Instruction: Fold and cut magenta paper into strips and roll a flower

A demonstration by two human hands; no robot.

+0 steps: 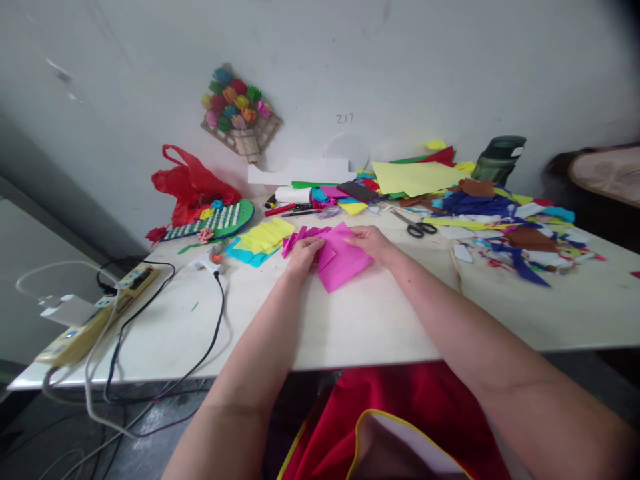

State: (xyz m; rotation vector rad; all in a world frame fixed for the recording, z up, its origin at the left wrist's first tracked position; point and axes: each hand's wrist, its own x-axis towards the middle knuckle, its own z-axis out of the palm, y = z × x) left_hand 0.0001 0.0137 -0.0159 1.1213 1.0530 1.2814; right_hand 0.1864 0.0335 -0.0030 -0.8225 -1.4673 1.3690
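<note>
A pink sheet [345,262] is held between my two hands above the white table. My left hand [305,255] has its fingers closed on the sheet's left part, beside a pile of darker pink pieces [295,241]. At the sheet's upper right edge, my right hand [369,244] pinches it between thumb and fingers. Yellow squares [263,237] and blue squares [253,255] lie to the left of the pink pile. Black-handled scissors [420,229] rest to the right of my right hand.
A glue gun [207,259] with its cord and a power strip [95,317] are at the left. Behind lie a red bag [193,183] and a green board [243,217]. Paper scraps [533,240] and a dark green bottle [499,160] occupy the right.
</note>
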